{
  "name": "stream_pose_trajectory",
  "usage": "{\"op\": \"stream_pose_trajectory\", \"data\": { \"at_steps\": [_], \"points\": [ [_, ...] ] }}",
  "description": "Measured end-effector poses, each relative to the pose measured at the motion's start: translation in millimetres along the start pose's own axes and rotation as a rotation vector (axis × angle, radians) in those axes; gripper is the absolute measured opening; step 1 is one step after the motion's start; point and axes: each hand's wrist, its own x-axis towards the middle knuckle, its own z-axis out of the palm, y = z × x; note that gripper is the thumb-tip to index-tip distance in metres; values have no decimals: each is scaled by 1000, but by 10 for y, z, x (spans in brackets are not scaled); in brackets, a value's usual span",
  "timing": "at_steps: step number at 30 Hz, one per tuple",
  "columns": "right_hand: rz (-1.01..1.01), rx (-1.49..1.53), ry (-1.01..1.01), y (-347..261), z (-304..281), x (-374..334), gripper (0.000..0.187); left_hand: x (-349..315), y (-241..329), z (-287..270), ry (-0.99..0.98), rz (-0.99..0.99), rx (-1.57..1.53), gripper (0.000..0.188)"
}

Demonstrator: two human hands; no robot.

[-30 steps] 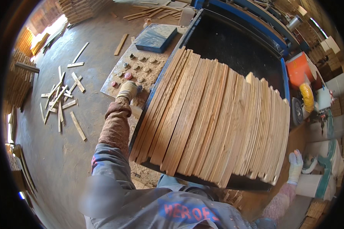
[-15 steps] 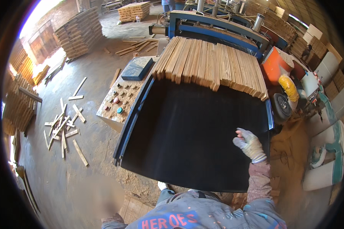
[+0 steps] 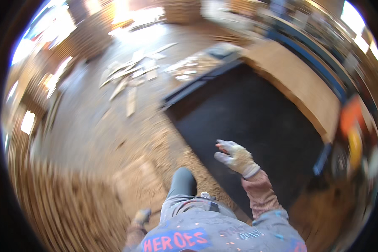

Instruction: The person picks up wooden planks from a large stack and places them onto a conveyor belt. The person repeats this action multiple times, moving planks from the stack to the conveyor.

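one row of wood (image 3: 298, 77) lies well beyond parted right fingers (image 3: 227, 145); left fingers (image 3: 144, 213) unclear.

The black bed (image 3: 256, 109) leaves passage until wooden slats (image 3: 296, 82) block its far end.

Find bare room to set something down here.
The black table is bare between the right hand and the wood row across its far end; floor looks open between the scattered strips and blurred lower-left planks. Crowded: that far end and the strips.
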Motion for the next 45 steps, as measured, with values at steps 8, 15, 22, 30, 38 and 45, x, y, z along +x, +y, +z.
{"op": "stream_pose_trajectory", "data": {
  "at_steps": [8, 15, 22, 30, 38, 45],
  "points": [
    [-267, 338, -483, -214, 1388, 696, 41, -1641, -172, 37, 475, 171, -295, 45],
    [-198, 597, -1015, -1580, 2719, 1403, 36, -3414, -706, -536, 1011, 385, -925, 34],
    [-839, 857, -1085, -5380, 4538, 481, 28, -5543, -1329, -1742, 1856, 243, -570, 18],
    [-1700, 609, -808, -10225, 5192, -197, 63, -7652, -1975, -4453, 1628, 240, -117, 48],
    [-1506, -467, -650, -10634, 5534, 541, 88, -6737, -2599, -6613, 1075, -284, 390, 91],
    [-1330, -692, -695, -10795, 6069, 1250, 99, -5840, -2721, -7493, 794, -543, 172, 113]
  ]
}}
